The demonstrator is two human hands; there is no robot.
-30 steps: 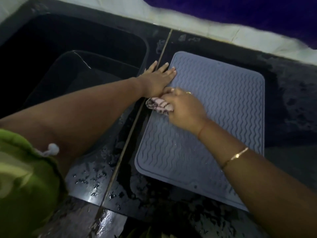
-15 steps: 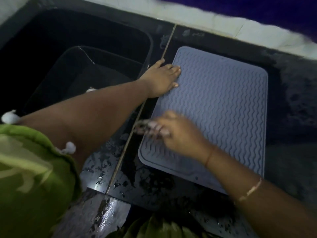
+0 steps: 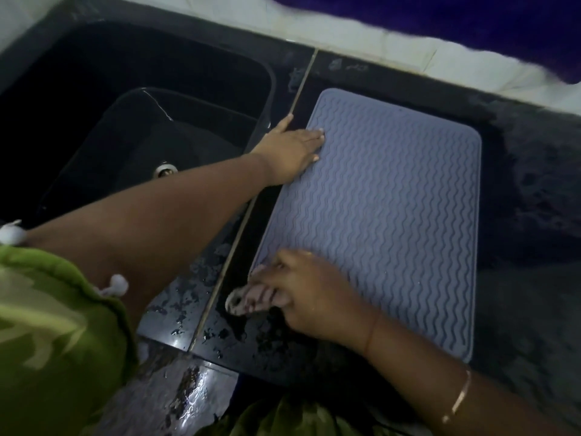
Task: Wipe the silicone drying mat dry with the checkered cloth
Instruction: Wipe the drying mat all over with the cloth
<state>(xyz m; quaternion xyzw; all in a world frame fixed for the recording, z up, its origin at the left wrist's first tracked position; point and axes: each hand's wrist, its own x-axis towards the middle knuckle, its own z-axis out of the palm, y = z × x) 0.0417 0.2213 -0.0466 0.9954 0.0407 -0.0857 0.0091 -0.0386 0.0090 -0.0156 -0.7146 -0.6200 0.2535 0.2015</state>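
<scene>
A grey silicone drying mat [image 3: 393, 221] with wavy ridges lies flat on the dark wet counter, right of the sink. My left hand [image 3: 290, 154] rests flat on the mat's far left edge, fingers spread, pinning it down. My right hand [image 3: 311, 295] sits at the mat's near left corner, closed around the bunched checkered cloth [image 3: 251, 298]. The cloth pokes out to the left of my fingers, over the mat's edge and onto the counter. Most of the cloth is hidden under my hand.
A black sink [image 3: 135, 127] with a metal drain [image 3: 165, 169] lies to the left. The black counter [image 3: 528, 294] around the mat carries water drops near its front edge. A pale tiled wall strip [image 3: 361, 33] runs along the back.
My right hand has dragged the cloth down the mat's left side, from beside my left hand to the near left corner. My left hand stays pressed on the far left edge.
</scene>
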